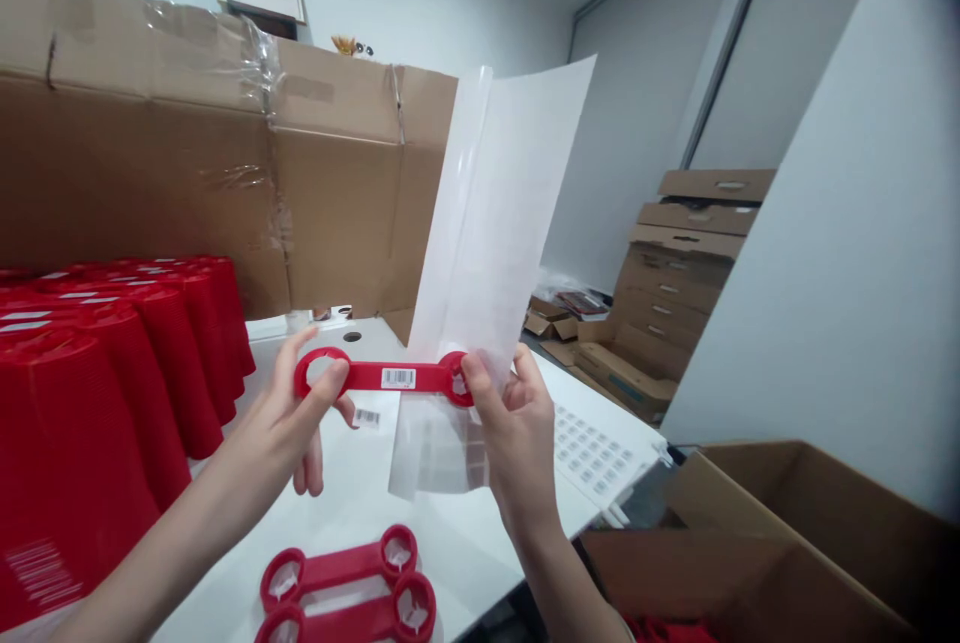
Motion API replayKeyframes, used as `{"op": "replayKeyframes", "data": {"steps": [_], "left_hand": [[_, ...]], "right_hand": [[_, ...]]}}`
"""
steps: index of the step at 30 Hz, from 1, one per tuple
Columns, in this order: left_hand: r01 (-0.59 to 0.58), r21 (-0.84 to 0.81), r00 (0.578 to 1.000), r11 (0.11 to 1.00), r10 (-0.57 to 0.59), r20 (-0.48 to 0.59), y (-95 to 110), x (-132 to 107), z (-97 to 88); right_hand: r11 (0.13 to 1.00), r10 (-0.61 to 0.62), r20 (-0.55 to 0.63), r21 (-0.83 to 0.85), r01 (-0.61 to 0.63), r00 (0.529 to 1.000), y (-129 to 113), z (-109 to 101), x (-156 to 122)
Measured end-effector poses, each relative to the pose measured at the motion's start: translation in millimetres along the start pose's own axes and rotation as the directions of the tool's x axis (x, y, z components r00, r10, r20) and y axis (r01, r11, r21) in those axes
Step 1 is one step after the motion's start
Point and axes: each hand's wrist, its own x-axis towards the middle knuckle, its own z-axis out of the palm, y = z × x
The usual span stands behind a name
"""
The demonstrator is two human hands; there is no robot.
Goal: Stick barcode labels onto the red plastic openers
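A red plastic bar with a ring at each end (367, 377) is held level between my hands above the white table (225, 553). A barcode sticker (398, 379) lies on its middle. My left hand (304, 403) pinches the left ring between thumb and fingers. My right hand (517, 423) grips the right ring, with its thumb in front, and also holds a translucent white sheet (502, 213) that stands up behind the bar and hangs below it. Another barcode label (367, 418) shows just below the bar. Two similar red ringed bars (341, 568) lie on the table nearer me.
Rows of red ribbed cylinders (172, 353) stand at the left. Behind them is a large taped cardboard box (337, 193). Sheets of small printed labels (592, 448) lie to the right. An open carton (750, 563) stands lower right, with stacked cardboard boxes (675, 273) farther back.
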Motion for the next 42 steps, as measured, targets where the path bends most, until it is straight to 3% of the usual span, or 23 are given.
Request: {"op": "replayKeyframes", "data": {"steps": [2, 6, 8, 14, 19, 22, 26, 30, 34, 36, 40, 42], "left_hand": [[0.019, -0.064, 1.0, 0.998, -0.019, 0.01, -2.4, 5.2, -1.0], [-0.031, -0.001, 0.991, 1.0, 0.03, -0.131, -7.9, 10.0, 2.8], [-0.046, 0.025, 0.989, 0.999, 0.049, -0.136, -11.1, 12.3, 5.1], [-0.029, 0.058, 0.993, 0.998, 0.036, -0.111, -17.7, 20.7, 3.3], [-0.058, 0.153, 0.99, 0.986, 0.077, -0.12, -13.2, 18.0, 1.0], [-0.07, 0.193, 0.992, 0.979, 0.088, -0.086, -12.0, 14.8, 0.9], [-0.068, 0.216, 0.996, 0.974, 0.077, -0.034, -14.4, 12.0, 2.9], [0.003, 0.127, 0.998, 0.992, -0.011, 0.063, -18.8, 15.2, 2.8], [0.07, 0.021, 0.984, 0.997, -0.072, 0.162, -17.4, 23.0, -11.5], [0.118, -0.05, 0.962, 0.992, -0.101, 0.253, -12.8, 24.9, -21.7], [0.255, -0.201, 0.873, 0.946, -0.136, 0.469, -2.8, 19.2, -33.9], [0.157, -0.152, 0.921, 0.976, -0.089, 0.378, -1.3, 13.5, -34.6]], "right_hand": [[1.0, 0.008, 0.009, -0.024, -0.008, 1.0, 2.4, 2.5, -0.3], [0.997, 0.018, -0.018, -0.071, -0.019, 1.0, 8.6, 6.8, -2.2], [0.997, 0.039, -0.006, -0.066, -0.039, 0.999, 11.2, 7.9, -3.4], [0.992, 0.099, 0.142, -0.089, -0.087, 0.985, 15.3, 7.1, 0.8], [0.953, 0.187, 0.303, -0.288, -0.097, 0.935, 10.7, 1.6, 1.5], [0.938, 0.219, 0.326, -0.329, -0.107, 0.92, 12.7, -3.8, 2.0], [0.917, 0.217, 0.264, -0.385, -0.104, 0.94, 18.0, -7.2, 6.2], [0.895, 0.133, 0.195, -0.444, -0.034, 0.972, 16.4, -6.8, 7.3], [0.9, 0.083, 0.196, -0.437, 0.011, 0.977, 12.8, -8.3, 7.3], [0.899, 0.091, 0.166, -0.438, -0.009, 0.982, 12.1, -9.5, 8.6], [0.911, 0.108, 0.123, -0.41, -0.048, 0.987, 12.1, -12.4, 11.7], [0.921, 0.109, 0.131, -0.385, -0.05, 0.985, 12.4, -14.5, 12.4]]}}
